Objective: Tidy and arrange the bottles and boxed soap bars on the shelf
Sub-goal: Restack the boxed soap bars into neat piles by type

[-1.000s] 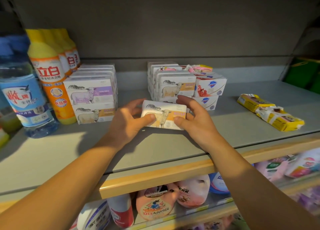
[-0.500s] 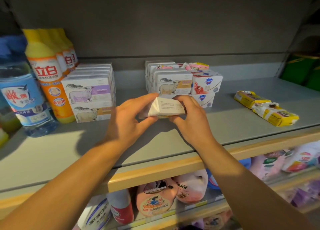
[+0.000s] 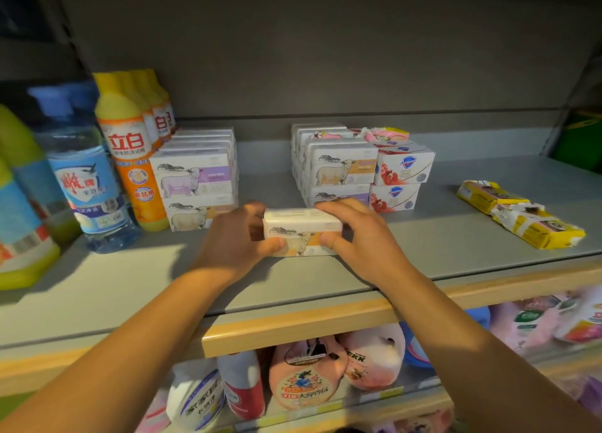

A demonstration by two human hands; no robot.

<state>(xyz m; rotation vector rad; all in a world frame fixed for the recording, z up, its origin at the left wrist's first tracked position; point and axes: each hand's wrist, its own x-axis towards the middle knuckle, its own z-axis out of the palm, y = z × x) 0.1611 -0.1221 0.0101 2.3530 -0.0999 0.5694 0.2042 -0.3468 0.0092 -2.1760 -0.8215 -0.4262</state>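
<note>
bottles (image 3: 107,178): packed at shelf's left end, upright
left stack (image 3: 195,178): soap boxes just right of bottles
left hand (image 3: 236,243): gripping soap box's left end
soap box (image 3: 301,233): mid-shelf (image 3: 130,289), nearer the front edge, between both stacks
right hand (image 3: 361,240): gripping right end
right stack (image 3: 338,168): just behind box
risk: pushing back crooked could knock a stack
room: bare strip along front edge; gap between stacks looks wide enough
</note>
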